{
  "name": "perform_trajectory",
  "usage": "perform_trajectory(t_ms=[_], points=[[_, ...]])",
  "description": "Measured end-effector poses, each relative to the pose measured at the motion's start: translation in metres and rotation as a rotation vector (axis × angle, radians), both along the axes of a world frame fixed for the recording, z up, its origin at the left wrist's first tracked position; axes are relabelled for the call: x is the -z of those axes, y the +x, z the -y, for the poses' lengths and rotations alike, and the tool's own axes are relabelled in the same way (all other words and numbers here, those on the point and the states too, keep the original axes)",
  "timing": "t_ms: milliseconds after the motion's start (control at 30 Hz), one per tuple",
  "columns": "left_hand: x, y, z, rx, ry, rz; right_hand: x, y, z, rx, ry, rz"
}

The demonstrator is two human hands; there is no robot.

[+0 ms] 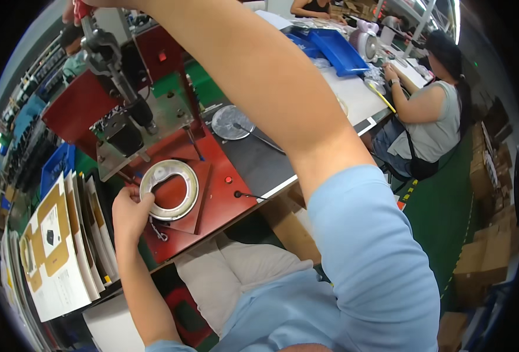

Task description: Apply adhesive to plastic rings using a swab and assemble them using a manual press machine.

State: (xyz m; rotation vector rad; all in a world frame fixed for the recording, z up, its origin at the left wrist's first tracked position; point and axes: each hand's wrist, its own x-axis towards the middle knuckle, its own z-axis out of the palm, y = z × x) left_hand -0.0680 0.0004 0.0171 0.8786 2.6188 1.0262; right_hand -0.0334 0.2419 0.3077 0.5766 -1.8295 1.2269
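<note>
Holding the metal ring (169,189) at its left rim, my left hand (130,212) steadies it on the red press base (212,193). Farther up, my right hand (83,7) grips the press lever (104,50). I judge pressing comes next, needing the ring seated.

Bright, even indoor light fills the scene, strongest at the upper right where a ceiling strip light (457,17) burns out to white. Shadows are soft and short. The metal ring (169,189) on the red press base (215,193) shows a pale glare. The fisheye lens bends straight edges toward the rim, black corners frame the circle, and the raised forearm close to the lens looks slightly soft
</note>
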Motion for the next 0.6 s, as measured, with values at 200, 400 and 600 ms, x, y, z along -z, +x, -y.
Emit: perform_trajectory(t_ms=[200,400,600], points=[[-0.002,0.011,0.04,0.168,0.471,0.793,0.024,-0.03,-0.046,0.272,0.147,0.426],[0.015,0.056,0.075,0.301,0.811,0.945,0.108,0.123,-0.007,0.652,0.255,0.017],[0.024,0.121,0.047,0.386,0.978,0.911,0.267,0.261,0.042,0.153,-0.333,0.975]])
